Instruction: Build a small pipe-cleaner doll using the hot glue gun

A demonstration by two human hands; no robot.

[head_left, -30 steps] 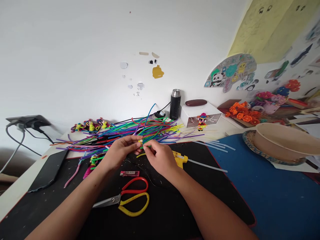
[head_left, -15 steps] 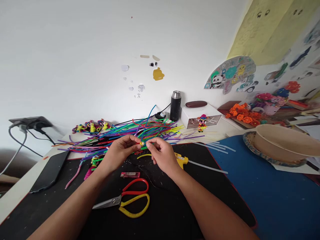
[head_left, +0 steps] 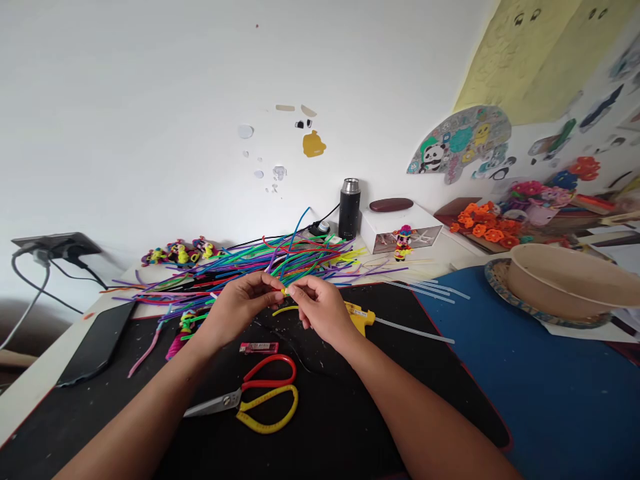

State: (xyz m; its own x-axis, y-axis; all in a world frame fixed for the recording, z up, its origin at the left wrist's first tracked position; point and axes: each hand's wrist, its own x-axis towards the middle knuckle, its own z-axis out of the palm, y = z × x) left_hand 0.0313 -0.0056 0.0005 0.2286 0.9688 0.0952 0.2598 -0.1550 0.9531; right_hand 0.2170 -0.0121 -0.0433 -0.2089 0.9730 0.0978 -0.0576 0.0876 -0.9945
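Note:
My left hand point(head_left: 245, 300) pinches a small yellow piece point(head_left: 285, 291), apparently bent pipe cleaner, between thumb and fingertips. From the other side, the closed thumb and forefinger of my right hand point(head_left: 320, 305) press on the same piece, covering most of it. Just below the fingertips, a yellow pipe cleaner point(head_left: 283, 310) curves over the black mat point(head_left: 350, 413). A yellow hot glue gun point(head_left: 361, 316) with a long glue stick lies partly behind my right hand. Nearer me rest a red lighter point(head_left: 259, 347) and scissors point(head_left: 269, 408) with one red and one yellow handle.
Behind my hands spreads a heap of colourful pipe cleaners point(head_left: 250, 257). Several small figures point(head_left: 183, 252) lie at the back left, and one figure point(head_left: 403, 243) stands by a white box point(head_left: 375, 230). A black thermos point(head_left: 349, 210), a phone point(head_left: 97, 343) and a large bowl point(head_left: 565, 287) are also around.
My right fingertips have closed in on the yellow piece, so less of it shows. The whole view has shifted slightly; the things on the table lie as before.

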